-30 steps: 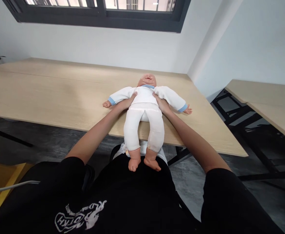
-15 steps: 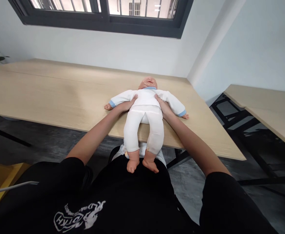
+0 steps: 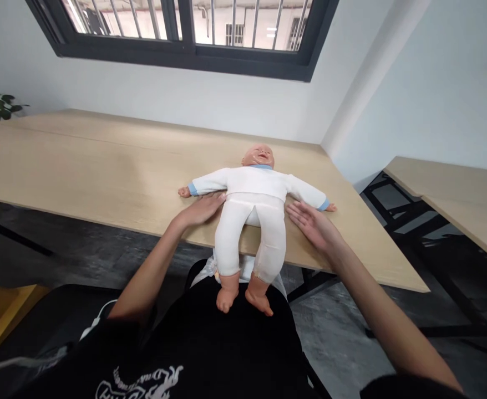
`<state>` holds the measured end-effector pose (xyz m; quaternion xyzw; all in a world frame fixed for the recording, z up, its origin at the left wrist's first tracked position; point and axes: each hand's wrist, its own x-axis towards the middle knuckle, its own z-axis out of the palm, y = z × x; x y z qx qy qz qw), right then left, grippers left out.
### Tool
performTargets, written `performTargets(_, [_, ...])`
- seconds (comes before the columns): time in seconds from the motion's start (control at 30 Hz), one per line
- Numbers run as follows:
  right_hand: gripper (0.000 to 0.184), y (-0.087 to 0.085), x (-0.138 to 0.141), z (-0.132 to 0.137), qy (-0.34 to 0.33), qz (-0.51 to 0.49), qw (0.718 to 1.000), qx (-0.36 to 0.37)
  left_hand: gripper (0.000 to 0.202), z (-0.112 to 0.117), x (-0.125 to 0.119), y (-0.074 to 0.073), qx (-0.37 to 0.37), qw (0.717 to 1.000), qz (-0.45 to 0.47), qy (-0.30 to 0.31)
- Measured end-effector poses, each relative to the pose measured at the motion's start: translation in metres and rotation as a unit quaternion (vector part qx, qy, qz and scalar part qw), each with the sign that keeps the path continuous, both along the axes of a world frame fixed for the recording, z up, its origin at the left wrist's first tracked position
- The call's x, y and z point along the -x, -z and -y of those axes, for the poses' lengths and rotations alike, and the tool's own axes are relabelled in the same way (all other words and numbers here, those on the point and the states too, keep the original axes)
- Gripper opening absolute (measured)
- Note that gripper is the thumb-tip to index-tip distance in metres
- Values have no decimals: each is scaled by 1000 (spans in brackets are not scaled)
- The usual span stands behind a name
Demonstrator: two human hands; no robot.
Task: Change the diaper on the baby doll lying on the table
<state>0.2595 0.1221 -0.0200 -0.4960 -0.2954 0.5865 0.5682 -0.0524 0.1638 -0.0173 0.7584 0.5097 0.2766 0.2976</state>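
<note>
Open and gripping nothing, the left hand (image 3: pixel 199 209) and right hand (image 3: pixel 310 224) rest at nine and three o'clock beside the baby doll (image 3: pixel 249 185) on the wooden tabletop (image 3: pixel 81 155).

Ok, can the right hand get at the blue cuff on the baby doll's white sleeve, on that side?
Probably yes: the right hand sits close below the blue cuff, over the pale wooden tabletop, and nothing appears to stand between them.

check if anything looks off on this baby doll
The white leggings on the baby doll have a puckered, scuffed patch low on one leg, on the right of the view, which looks like wear. The doll's feet also overhang the wooden table, with its diaper showing past the edge.
</note>
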Motion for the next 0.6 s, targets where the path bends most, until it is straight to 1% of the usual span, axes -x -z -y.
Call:
performTargets(0.03, [16, 3, -5, 23, 7, 0, 1000, 1, 59, 16, 3, 1, -17, 1000, -15, 1])
performTargets(0.07, [15, 6, -10, 46, 11, -7, 1000, -6, 58, 32, 5, 2, -30, 999, -28, -17])
performTargets(0.1, [15, 10, -14, 68, 3, -10, 1000, -13, 57, 47, 7, 3, -49, 997, -41, -35])
performTargets(0.13, [17, 14, -18, 88, -30, -6, 999, -17, 54, 62, 8, 5, -71, 995, -49, -53])
performTargets(0.17, [24, 18, -21, 104, -108, 12, 994, -17, 51, 77, 9, 7, -92, 992, -47, -71])
performTargets(0.2, [29, 23, -23, 117, -200, 33, 979, -6, 47, 90, 9, 9, -105, 991, -40, -77])
performTargets(0.23, [35, 29, -25, 127, -280, 61, 958, 9, 44, 101, 10, 12, -108, 991, -35, -69])
performTargets(0.27, [40, 36, -25, 132, -342, 92, 935, 26, 43, 111, 11, 14, -99, 993, -37, -56])
performTargets(0.3, [45, 45, -25, 135, -375, 128, 917, 39, 43, 119, 13, 17, -79, 995, -48, -37])
performTargets(0.33, [50, 55, -23, 134, -377, 169, 909, 47, 45, 125, 15, 20, -51, 996, -72, -18])
performTargets(0.37, [56, 66, -20, 133, -356, 210, 909, 46, 47, 129, 18, 24, -17, 994, -105, -6])
performTargets(0.43, [68, 89, -11, 126, -279, 284, 917, 30, 45, 131, 22, 34, 47, 987, -153, 1])
performTargets(0.47, [74, 100, -5, 123, -245, 305, 920, 17, 40, 130, 23, 40, 68, 987, -148, 0])
performTargets(0.5, [77, 108, 2, 119, -225, 312, 923, -2, 36, 127, 24, 46, 81, 990, -118, 0])
performTargets(0.53, [78, 115, 9, 116, -217, 309, 926, -23, 34, 123, 23, 54, 95, 993, -66, 6])
performTargets(0.57, [77, 120, 16, 113, -220, 301, 927, -45, 39, 118, 20, 63, 112, 993, -2, 19])
performTargets(0.6, [74, 123, 23, 110, -226, 295, 926, -63, 44, 113, 16, 72, 138, 988, 63, 34])
